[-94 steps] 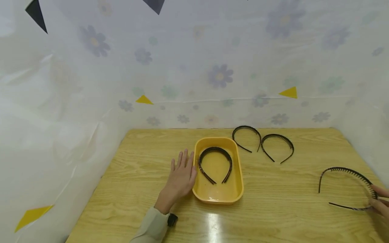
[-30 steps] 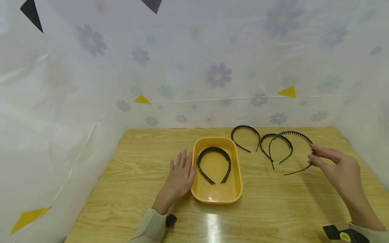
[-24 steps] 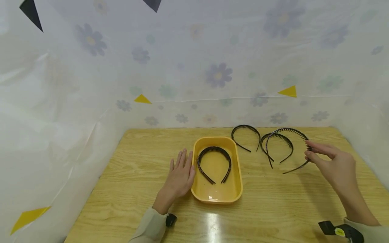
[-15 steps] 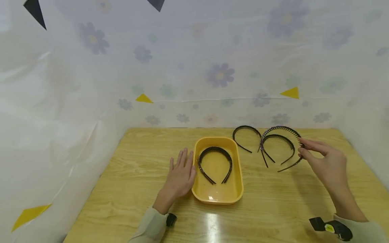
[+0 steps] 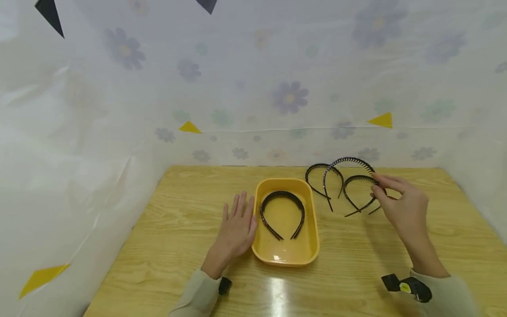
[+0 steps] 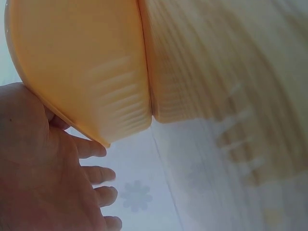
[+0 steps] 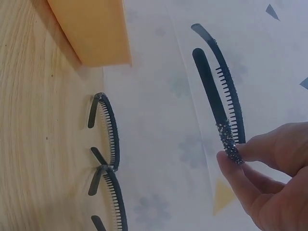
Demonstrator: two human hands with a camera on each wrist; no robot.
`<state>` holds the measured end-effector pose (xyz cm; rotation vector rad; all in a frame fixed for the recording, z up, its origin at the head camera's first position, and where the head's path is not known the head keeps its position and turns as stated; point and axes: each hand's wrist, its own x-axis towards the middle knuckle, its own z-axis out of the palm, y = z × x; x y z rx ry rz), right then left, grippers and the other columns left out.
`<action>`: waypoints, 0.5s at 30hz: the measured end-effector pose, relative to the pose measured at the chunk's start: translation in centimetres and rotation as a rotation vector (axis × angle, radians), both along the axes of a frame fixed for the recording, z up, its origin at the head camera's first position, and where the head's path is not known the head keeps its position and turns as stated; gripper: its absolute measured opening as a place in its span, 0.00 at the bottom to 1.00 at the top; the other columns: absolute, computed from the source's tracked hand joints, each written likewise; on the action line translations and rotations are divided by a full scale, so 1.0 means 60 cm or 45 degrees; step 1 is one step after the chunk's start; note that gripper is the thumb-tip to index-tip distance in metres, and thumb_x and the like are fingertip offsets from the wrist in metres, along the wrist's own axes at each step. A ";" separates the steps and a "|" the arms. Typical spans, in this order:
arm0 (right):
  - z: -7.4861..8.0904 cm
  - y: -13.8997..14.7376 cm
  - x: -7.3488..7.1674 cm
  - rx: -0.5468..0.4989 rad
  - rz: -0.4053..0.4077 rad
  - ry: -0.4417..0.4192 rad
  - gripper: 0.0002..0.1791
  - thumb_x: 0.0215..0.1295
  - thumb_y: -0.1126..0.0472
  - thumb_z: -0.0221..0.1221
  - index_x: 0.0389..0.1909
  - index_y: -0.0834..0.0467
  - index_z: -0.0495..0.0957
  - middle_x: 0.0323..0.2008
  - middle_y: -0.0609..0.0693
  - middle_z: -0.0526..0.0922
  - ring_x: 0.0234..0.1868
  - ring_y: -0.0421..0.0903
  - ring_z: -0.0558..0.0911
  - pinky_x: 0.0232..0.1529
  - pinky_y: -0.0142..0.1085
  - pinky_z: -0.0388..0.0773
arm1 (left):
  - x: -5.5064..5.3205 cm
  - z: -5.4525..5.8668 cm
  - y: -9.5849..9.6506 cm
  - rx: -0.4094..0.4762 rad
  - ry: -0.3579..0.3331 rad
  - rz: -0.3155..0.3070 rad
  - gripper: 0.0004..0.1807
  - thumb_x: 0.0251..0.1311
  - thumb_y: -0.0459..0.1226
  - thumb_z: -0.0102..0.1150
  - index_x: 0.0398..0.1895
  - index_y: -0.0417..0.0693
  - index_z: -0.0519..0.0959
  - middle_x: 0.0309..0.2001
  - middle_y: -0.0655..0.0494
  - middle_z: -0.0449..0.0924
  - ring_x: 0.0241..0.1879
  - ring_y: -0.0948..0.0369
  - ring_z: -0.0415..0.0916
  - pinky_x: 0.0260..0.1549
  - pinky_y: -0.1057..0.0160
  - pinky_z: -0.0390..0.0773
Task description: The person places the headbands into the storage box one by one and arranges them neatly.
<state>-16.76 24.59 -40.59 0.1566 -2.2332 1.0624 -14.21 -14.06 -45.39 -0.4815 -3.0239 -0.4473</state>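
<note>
My right hand (image 5: 405, 209) pinches a black toothed headband (image 5: 348, 159) between thumb and fingers, raised above the table. Glittery stones show near the pinched part of this headband (image 7: 208, 82) in the right wrist view. Below and behind it, two more headbands lie on the table, a left one (image 5: 317, 166) and a right one (image 5: 358, 177), partly overlapped by the held one in the head view. My left hand (image 5: 235, 229) lies with straight fingers against the left side of a yellow tray (image 5: 315, 240). Inside the tray rest stacked headbands (image 5: 282, 194) with doubled tips.
A wood-grain table (image 5: 178, 202) carries everything. White floral sheeting (image 5: 245, 88) rises behind it and along both sides, with yellow and dark triangles on it. Each wrist wears a black band, and the right wristband (image 5: 420, 290) has a yellow patch.
My right hand has come in from the far right with the pinched headband and moved left, over the two headbands on the table. The left hand and tray stay in place.
</note>
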 end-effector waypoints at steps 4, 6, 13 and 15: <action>-0.001 -0.013 -0.004 0.002 -0.014 -0.014 0.16 0.60 0.73 0.70 0.50 0.64 0.88 0.46 0.64 0.87 0.20 0.15 0.71 0.15 0.17 0.57 | -0.002 -0.001 0.003 -0.007 0.013 -0.030 0.32 0.82 0.44 0.30 0.83 0.40 0.48 0.83 0.43 0.41 0.81 0.46 0.33 0.75 0.37 0.41; -0.001 -0.019 -0.006 -0.007 0.001 -0.018 0.16 0.61 0.73 0.70 0.50 0.64 0.88 0.46 0.63 0.87 0.23 0.14 0.72 0.19 0.14 0.61 | -0.004 -0.002 0.005 -0.014 0.015 -0.033 0.32 0.82 0.44 0.30 0.83 0.40 0.48 0.83 0.44 0.40 0.81 0.47 0.32 0.75 0.37 0.40; -0.003 -0.040 -0.016 -0.093 0.112 -0.021 0.15 0.62 0.74 0.68 0.51 0.66 0.87 0.50 0.66 0.85 0.35 0.13 0.75 0.36 0.13 0.72 | -0.008 -0.001 0.006 -0.035 0.022 -0.032 0.33 0.82 0.44 0.32 0.83 0.42 0.46 0.83 0.45 0.38 0.81 0.48 0.31 0.75 0.36 0.39; -0.003 -0.047 -0.019 -0.096 0.126 -0.016 0.15 0.62 0.74 0.68 0.51 0.66 0.87 0.50 0.65 0.85 0.36 0.13 0.75 0.37 0.14 0.72 | -0.009 0.002 0.006 -0.044 0.017 -0.035 0.33 0.82 0.45 0.32 0.83 0.43 0.47 0.83 0.46 0.38 0.81 0.48 0.31 0.75 0.36 0.38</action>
